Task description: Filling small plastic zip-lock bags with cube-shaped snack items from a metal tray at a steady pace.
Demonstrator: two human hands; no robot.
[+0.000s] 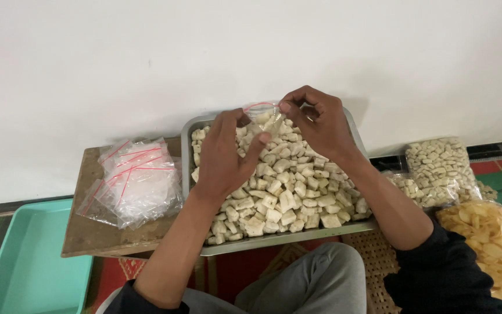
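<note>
Two hands pinch one small zip bag at frame centre: left hand and right hand closed on its mouth, few crackers inside. Metal tray still heaped; empty bags left; filled bags right.

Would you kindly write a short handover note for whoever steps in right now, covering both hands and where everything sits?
Left hand and right hand both pinch one small clear bag with a red zip strip, held over the metal tray.
The bag already holds some pale cracker pieces; whether the strip is sealed cannot be told.
The tray is full of pieces.
Empty bags lie on the wooden board, left of the tray.
Large filled bags lie at the right.
</note>
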